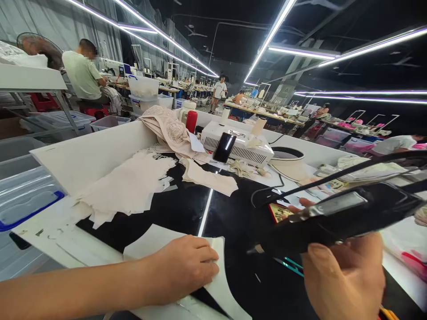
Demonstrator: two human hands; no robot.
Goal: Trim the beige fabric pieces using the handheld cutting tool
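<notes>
My right hand (347, 271) is wrapped round a black corded handheld tool (320, 222), raised over the table with its narrow tip pointing left and down. The tool's exact kind is unclear. My left hand (191, 262) has its fingers curled together, pressed onto a white curved sheet (151, 242) at the front edge of the black work surface (247, 284). Whether the sheet is paper or fabric I cannot tell. Teal-handled snips (290, 266) lie under the tool's tip side, partly hidden by my right hand.
A heap of cream fabric pieces (125, 184) lies left, with one strip (210, 177) beside it. Lace-patterned beige pieces (171, 126), a phone (224, 147), a white vented box (238, 141) and a lampshade-like ring (288, 162) stand behind. A seated person (82, 73) works farther left.
</notes>
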